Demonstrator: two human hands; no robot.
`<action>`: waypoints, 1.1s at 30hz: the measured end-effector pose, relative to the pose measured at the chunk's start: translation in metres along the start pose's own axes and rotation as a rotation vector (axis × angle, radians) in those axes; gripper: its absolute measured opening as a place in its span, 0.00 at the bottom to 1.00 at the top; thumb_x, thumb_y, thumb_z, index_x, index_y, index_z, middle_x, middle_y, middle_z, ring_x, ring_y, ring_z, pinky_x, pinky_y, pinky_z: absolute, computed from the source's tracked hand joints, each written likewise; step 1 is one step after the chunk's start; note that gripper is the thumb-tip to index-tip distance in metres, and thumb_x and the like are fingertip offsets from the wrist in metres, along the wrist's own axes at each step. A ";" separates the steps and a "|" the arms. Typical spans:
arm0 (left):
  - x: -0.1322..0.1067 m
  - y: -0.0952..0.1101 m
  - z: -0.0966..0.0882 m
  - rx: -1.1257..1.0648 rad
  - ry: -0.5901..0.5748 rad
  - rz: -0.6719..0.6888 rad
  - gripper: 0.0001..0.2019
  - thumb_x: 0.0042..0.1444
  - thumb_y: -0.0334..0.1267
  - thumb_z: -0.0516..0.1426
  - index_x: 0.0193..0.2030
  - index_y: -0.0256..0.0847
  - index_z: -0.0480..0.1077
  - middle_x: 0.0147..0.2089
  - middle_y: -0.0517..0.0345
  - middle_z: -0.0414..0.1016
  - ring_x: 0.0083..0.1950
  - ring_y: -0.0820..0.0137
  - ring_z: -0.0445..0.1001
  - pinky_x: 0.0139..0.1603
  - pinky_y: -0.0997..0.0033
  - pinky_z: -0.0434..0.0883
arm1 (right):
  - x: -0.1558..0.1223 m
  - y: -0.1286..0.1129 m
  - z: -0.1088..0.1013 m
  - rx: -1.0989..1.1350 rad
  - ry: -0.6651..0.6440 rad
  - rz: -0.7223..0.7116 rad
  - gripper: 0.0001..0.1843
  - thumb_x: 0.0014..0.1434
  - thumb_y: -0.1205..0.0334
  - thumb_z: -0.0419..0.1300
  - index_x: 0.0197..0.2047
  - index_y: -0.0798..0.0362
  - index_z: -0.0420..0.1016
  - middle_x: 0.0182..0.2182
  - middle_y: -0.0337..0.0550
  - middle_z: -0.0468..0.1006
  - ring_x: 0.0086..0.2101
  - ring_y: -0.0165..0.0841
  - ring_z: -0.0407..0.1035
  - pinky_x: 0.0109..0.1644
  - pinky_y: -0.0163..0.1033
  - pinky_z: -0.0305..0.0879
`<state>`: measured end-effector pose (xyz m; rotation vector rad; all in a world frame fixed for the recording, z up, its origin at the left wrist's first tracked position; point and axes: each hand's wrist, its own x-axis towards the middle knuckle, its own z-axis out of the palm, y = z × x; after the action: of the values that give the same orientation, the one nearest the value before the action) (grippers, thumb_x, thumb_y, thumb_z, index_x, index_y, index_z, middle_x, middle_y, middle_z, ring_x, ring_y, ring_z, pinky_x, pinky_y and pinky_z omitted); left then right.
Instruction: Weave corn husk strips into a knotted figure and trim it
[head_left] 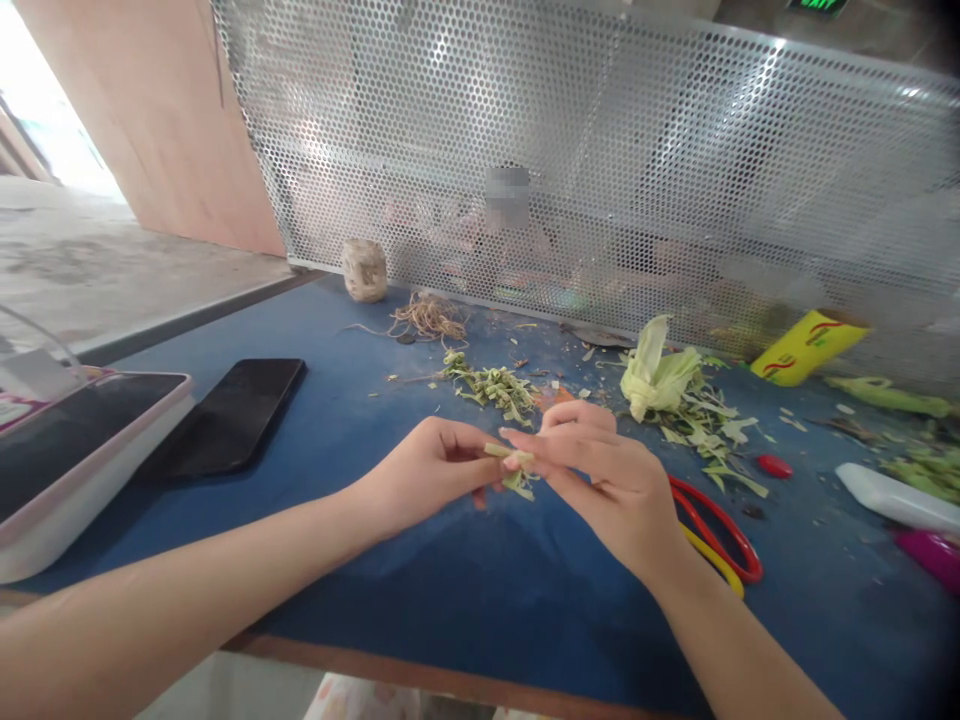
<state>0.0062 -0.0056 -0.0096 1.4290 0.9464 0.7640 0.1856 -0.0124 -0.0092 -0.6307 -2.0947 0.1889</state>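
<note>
Head view, one entry per item.

- Left hand (431,470): you are curling its fingers and pinching one end of the husk piece (514,468) between thumb and fingertips.
- Right hand (609,482): you are pinching the other end, fingertips meeting the left ones. The two-sided grip is probably steadying so small a scrap for fine fingerwork.
- Husk piece: it is hanging between your hands, just above the blue table cover (465,590) and near its front edge. It is pale green-yellow, narrow and folded or knotted, with frayed ends trailing below. Finer detail is too small to tell.
- Scissors (721,532): lying partly under your right wrist, likely parked within reach.
- Husk strips (495,386): lying heaped just beyond your hands.
- Husk bundle (657,376): sitting to the right of the strips, amid trimmings.
- Phone (226,414) and white tray (82,470): sitting well apart at left, away from the debris.
- Twine spool (364,270): standing against the perforated screen (600,150).
</note>
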 end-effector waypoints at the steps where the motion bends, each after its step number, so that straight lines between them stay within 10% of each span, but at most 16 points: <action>1: 0.000 0.000 0.000 -0.002 -0.002 -0.001 0.09 0.46 0.37 0.58 0.25 0.31 0.73 0.22 0.60 0.70 0.22 0.77 0.65 0.26 0.76 0.66 | -0.001 0.001 -0.001 -0.068 -0.009 -0.029 0.20 0.56 0.71 0.55 0.48 0.41 0.70 0.31 0.37 0.77 0.35 0.33 0.64 0.41 0.42 0.62; 33: -0.002 0.004 0.001 -0.055 -0.056 -0.081 0.08 0.48 0.34 0.55 0.25 0.32 0.73 0.26 0.59 0.73 0.24 0.75 0.70 0.31 0.74 0.70 | -0.003 0.007 -0.007 -0.248 -0.157 -0.145 0.06 0.55 0.71 0.56 0.36 0.51 0.70 0.32 0.40 0.74 0.33 0.30 0.66 0.43 0.43 0.58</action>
<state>0.0069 -0.0075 -0.0054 1.3494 0.9285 0.6817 0.1949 -0.0086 -0.0101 -0.6231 -2.3267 -0.1094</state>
